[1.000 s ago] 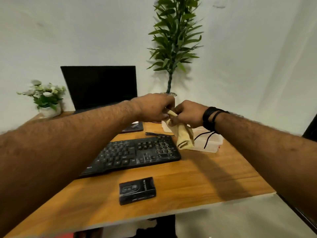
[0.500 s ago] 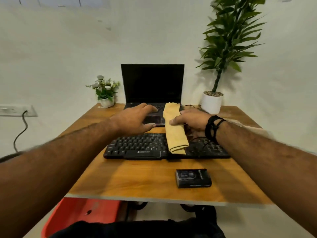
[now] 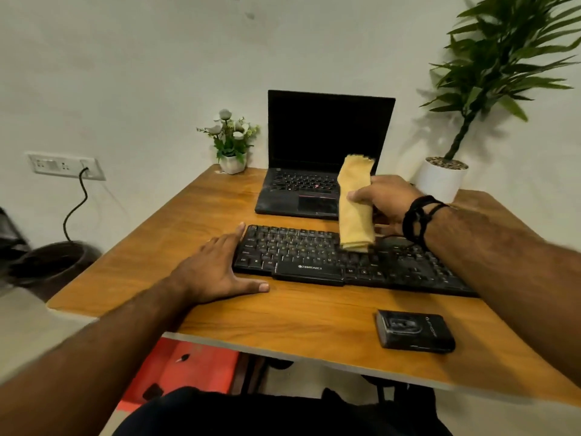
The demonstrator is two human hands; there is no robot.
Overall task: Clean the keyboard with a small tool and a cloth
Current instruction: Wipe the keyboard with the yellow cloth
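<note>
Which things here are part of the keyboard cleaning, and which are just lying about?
In the job: black keyboard, folded yellow cloth, right hand holding it, left hand at the keyboard's end.

Lying about: laptop, small black box, flower pot, tall potted plant.

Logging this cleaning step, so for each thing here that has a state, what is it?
yellow cloth: folded, held above the keyboard
right hand: grips the cloth
left hand: flat on the table, touching the keyboard's end
keyboard: flat on the table
laptop: lid open, screen dark
</note>
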